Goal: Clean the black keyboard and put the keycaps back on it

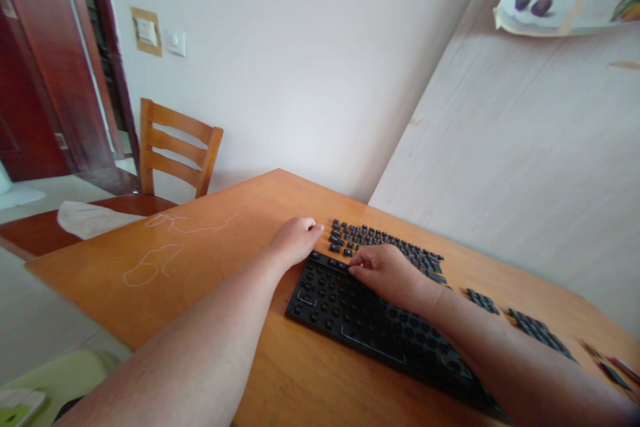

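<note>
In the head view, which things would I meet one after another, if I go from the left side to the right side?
Door, chair back, left hand, right hand, small keycap group, wider keycap group.

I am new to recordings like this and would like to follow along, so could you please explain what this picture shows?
Certainly. There is no machine here: you see a person's own left hand and right hand, both bare. The single picture comes from a camera worn on the head, looking forward and down.

On the wooden table lies a black keyboard with most of its keycaps off. Loose keycaps are laid out beyond it, with smaller groups further right.

The right hand's fingertips are at the keyboard's far row, where a few caps sit; whether they grip one is hidden. The left hand is curled near the keyboard's far left corner, and I cannot tell if it holds anything.
</note>
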The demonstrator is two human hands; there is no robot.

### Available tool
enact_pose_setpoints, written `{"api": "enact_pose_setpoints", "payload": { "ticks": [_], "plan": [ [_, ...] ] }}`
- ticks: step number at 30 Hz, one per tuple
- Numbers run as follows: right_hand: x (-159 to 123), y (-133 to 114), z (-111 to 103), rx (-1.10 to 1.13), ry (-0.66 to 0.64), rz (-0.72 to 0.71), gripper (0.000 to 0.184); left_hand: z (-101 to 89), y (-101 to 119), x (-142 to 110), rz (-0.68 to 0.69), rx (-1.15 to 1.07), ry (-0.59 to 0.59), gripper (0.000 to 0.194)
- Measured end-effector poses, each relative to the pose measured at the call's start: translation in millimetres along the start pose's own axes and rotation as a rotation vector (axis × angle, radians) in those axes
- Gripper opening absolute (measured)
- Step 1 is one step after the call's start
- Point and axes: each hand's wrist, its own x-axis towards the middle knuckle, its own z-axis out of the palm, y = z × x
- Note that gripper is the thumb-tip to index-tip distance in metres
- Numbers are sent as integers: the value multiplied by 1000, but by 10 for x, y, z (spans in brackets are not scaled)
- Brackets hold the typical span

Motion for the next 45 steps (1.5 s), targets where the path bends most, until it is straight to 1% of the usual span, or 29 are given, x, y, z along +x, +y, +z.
{"api": "enact_pose_setpoints", "payload": {
  "ticks": [7, 11, 16, 18, 21, 23, 24, 28, 34, 42, 45],
  "plan": [
    [32, -43, -21, -17, -18, 17, 11, -8, 7, -5, 3, 2, -8, 39],
    [50, -63, -35, -9, -42, 20, 12, -14, 15, -15, -4, 2, -6, 38],
    [39, -27, -53, 29, -53, 40, 11, -7, 7, -13, 4, -15, -6, 39],
    [8, -10, -74, 51, -57, 41, 15, -3, 2, -10, 0, -19, -3, 40],
    [-76, -10, -100, 62, -8, -9, 23, -5, 3, -8, -12, -16, -7, 39],
    [-145, -28, -96, 39, 47, -44, 27, -10, 7, -9, -11, -13, -9, 40],
    [-177, -41, -88, 20, 54, -57, 28, -12, 10, -9, -8, -12, -8, 40],
    [-254, -84, -51, -72, 2, -100, 30, -10, 10, -9, -4, -14, -12, 38],
    [-237, -111, -62, -115, 2, -108, 30, 1, -4, -2, 1, -18, -10, 39],
    [-272, -133, -54, -96, 6, -104, 29, -6, 3, -2, -8, -9, -11, 38],
    [-210, -40, -88, -32, 46, -85, 29, 9, -20, 9, 16, -11, -8, 39]
  ]
}}
